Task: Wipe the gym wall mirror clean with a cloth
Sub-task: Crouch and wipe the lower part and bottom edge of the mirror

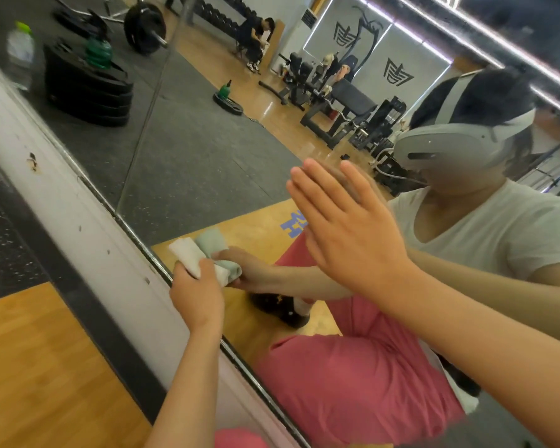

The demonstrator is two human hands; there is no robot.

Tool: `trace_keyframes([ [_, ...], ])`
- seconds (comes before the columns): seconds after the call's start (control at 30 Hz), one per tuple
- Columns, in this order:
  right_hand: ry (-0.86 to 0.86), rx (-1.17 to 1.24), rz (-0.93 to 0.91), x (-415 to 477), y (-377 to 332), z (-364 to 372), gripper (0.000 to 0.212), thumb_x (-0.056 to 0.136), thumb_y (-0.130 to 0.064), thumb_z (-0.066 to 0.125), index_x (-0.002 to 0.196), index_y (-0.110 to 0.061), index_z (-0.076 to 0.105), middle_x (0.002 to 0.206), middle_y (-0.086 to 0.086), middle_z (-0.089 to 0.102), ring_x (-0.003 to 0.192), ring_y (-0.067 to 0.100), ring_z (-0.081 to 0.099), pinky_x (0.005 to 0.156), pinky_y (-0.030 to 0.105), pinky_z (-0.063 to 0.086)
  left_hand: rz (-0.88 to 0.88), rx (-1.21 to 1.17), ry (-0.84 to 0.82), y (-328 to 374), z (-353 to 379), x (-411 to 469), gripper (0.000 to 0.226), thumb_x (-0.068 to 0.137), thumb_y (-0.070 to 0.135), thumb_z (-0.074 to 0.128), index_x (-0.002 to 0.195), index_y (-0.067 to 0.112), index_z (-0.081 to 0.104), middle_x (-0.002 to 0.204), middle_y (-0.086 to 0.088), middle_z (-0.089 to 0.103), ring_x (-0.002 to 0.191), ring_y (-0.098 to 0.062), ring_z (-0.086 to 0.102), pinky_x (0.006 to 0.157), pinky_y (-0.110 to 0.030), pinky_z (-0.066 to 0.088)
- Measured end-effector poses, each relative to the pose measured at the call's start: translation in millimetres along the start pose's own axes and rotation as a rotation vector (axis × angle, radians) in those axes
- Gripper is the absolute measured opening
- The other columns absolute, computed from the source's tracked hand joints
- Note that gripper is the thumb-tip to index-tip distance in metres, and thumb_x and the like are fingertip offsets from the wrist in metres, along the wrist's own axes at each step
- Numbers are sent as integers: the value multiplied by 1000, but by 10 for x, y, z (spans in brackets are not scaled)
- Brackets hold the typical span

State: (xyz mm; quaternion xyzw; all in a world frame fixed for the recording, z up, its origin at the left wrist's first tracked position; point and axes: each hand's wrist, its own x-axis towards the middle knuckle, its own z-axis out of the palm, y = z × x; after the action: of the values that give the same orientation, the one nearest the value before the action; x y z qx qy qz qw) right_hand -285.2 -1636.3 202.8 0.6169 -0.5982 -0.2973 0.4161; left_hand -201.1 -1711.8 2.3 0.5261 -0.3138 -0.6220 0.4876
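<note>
The wall mirror [207,150] fills most of the head view and runs down to a metal bottom edge. My left hand [198,292] grips a folded white cloth [186,256] and holds it against the glass right at that lower edge. The cloth's reflection shows pale green beside it. My right hand [343,227] lies flat on the mirror higher up and to the right, fingers straight and together. My own reflection, in a white shirt and pink trousers, sits behind both hands.
A white wall base [78,215] and a dark strip run under the mirror, above wooden floor [39,367]. A clear bottle [20,53] with a green cap stands far left. Weight plates, a barbell, benches and a seated person appear as reflections.
</note>
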Motion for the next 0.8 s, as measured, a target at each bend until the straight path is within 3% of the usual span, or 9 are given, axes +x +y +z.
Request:
trace_keyframes([
  [0.1, 41, -90, -12, -4, -53, 29, 63, 99, -32, 7, 153, -7, 28, 160, 8, 23, 150, 24, 15, 122, 44, -3, 144, -98, -45, 365, 123, -82, 7, 95, 17, 55, 100, 15, 57, 96, -1, 64, 93, -26, 64, 78, -41, 53],
  [0.23, 139, -127, -26, 0, -57, -1, 57, 98, -30, 27, 147, -5, 39, 155, 11, 35, 146, 27, 27, 120, 48, 8, 425, -143, -189, 873, 263, -296, 3, 93, 20, 59, 92, 17, 60, 79, 8, 63, 73, -11, 62, 67, -42, 54],
  [0.3, 151, -128, -27, 12, -67, -7, 56, 99, -29, 24, 145, -4, 43, 153, 11, 38, 145, 28, 30, 119, 48, 10, 541, -105, -257, 1013, 281, -370, 10, 93, 23, 61, 90, 14, 60, 75, 5, 62, 69, -8, 60, 61, -32, 52],
  [0.4, 151, -127, -28, 11, -68, 15, 58, 100, -30, 18, 145, -4, 43, 153, 11, 38, 144, 28, 31, 119, 48, 10, 616, -41, -255, 1037, 263, -357, 13, 94, 29, 60, 93, 16, 60, 75, 6, 61, 70, -7, 61, 58, -27, 51],
  [0.53, 154, -139, -28, -1, -64, 48, 55, 100, -32, 30, 148, -6, 39, 155, 10, 34, 146, 27, 28, 120, 48, 9, 566, -21, -173, 916, 240, -209, 15, 94, 27, 57, 97, 13, 62, 77, 6, 61, 70, -9, 61, 62, -35, 53],
  [0.63, 145, -74, -14, 7, -55, 30, 58, 100, -32, 19, 149, -8, 37, 158, 9, 30, 148, 27, 23, 121, 48, 8, 446, -43, -114, 736, 193, -42, 15, 92, 23, 56, 97, 10, 63, 78, 6, 61, 73, -18, 61, 67, -41, 52],
  [0.8, 216, 46, -56, 29, -283, -44, 50, 87, -27, 45, 130, -7, 60, 147, 10, 47, 143, 28, 34, 118, 49, 18, 251, -52, -41, 400, 71, 156, 24, 93, 17, 54, 113, 7, 64, 95, -1, 64, 88, -20, 62, 72, -31, 46],
])
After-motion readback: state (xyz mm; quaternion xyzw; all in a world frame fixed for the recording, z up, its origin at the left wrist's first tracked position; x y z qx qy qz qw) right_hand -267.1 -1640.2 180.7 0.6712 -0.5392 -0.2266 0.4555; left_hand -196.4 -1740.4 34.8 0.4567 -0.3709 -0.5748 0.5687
